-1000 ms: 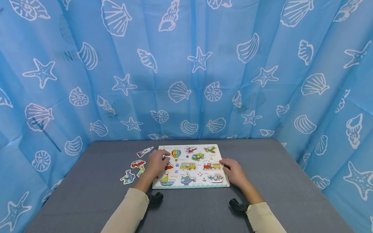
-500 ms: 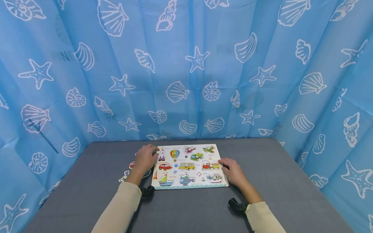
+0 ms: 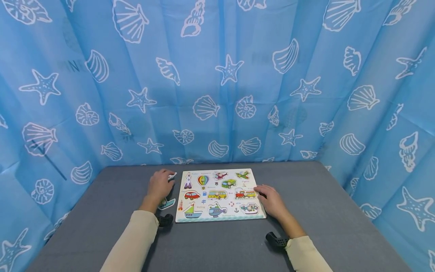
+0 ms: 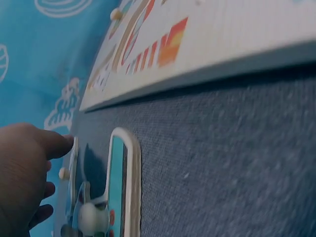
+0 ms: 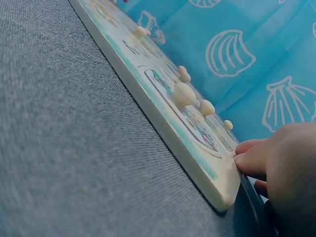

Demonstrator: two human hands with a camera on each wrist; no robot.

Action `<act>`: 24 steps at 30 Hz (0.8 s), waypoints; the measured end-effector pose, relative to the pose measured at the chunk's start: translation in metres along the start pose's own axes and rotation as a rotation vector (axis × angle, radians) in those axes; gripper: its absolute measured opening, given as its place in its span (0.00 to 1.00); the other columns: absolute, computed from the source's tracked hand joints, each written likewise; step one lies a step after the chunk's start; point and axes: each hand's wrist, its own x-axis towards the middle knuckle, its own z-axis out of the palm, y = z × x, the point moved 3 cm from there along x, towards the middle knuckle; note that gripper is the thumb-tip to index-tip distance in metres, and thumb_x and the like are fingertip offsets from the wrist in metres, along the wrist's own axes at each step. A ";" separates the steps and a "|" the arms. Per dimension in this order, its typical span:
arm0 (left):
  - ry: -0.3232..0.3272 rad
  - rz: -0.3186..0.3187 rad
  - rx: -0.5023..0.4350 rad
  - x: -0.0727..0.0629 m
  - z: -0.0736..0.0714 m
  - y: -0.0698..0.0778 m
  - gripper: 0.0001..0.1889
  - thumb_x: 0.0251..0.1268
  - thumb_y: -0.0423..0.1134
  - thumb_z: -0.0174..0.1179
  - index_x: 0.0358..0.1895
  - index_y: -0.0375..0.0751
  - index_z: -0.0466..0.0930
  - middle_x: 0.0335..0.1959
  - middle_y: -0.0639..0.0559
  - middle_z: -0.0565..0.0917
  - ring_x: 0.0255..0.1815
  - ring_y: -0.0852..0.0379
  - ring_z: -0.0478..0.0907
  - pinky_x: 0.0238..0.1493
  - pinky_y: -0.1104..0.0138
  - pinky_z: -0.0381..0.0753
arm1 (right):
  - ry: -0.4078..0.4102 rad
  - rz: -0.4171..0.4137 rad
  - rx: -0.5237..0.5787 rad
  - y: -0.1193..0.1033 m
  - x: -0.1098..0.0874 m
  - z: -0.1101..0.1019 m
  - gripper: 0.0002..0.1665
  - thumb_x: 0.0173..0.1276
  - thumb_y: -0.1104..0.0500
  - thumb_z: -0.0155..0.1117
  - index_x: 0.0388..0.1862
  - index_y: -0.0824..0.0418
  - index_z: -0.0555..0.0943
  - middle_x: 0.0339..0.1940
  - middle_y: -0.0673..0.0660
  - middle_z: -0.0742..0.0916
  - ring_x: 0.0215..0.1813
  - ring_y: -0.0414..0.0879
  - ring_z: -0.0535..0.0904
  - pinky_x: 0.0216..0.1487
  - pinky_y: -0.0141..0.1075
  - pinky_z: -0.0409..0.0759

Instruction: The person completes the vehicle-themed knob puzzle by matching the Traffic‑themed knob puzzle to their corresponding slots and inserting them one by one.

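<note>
A flat puzzle board (image 3: 222, 212) with printed vehicles lies on the table. My left hand (image 3: 160, 186) is to its left, low over loose knobbed pieces. Beyond its fingers shows the tip of a slim white piece (image 3: 172, 176). In the left wrist view the thumb is by the edge of an upright-looking piece, with the other fingers near its knob (image 4: 63, 173); no grip on it shows. Beside that hand lies a sailboat piece (image 3: 167, 204), its sail partly hidden. My right hand (image 3: 273, 201) touches the board's right edge with thumb and forefinger.
Knobbed pieces such as the ship (image 3: 249, 208) and the bus (image 3: 217, 194) sit on the board. The grey table (image 3: 217, 245) reaches back to a blue shell-patterned curtain (image 3: 217, 124). Other loose pieces are hidden under the left hand and forearm.
My left hand has moved left, off the board and over the loose pieces, uncovering the board's rocket and car pictures. My right hand stays at the board's edge. The view has shifted slightly.
</note>
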 end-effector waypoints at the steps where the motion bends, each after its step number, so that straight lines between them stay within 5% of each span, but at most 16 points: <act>1: -0.013 -0.005 0.005 0.001 0.000 -0.002 0.17 0.62 0.38 0.66 0.54 0.40 0.82 0.56 0.39 0.78 0.57 0.37 0.72 0.56 0.42 0.68 | 0.002 -0.003 0.003 0.000 0.000 0.000 0.19 0.69 0.69 0.58 0.59 0.69 0.79 0.62 0.68 0.78 0.68 0.66 0.65 0.65 0.59 0.60; 10: -0.148 -0.030 0.069 0.004 -0.001 -0.011 0.20 0.64 0.40 0.64 0.58 0.39 0.80 0.55 0.37 0.79 0.56 0.36 0.74 0.55 0.43 0.70 | 0.012 -0.031 0.022 0.000 -0.002 -0.002 0.18 0.69 0.70 0.58 0.57 0.70 0.79 0.61 0.69 0.78 0.68 0.68 0.65 0.65 0.60 0.60; 24: -0.104 -0.094 0.066 0.003 -0.006 -0.018 0.15 0.64 0.35 0.60 0.53 0.35 0.82 0.44 0.40 0.81 0.46 0.41 0.77 0.46 0.47 0.74 | 0.004 -0.018 -0.002 0.000 0.000 -0.001 0.19 0.69 0.69 0.57 0.58 0.69 0.79 0.62 0.68 0.78 0.68 0.66 0.65 0.65 0.60 0.60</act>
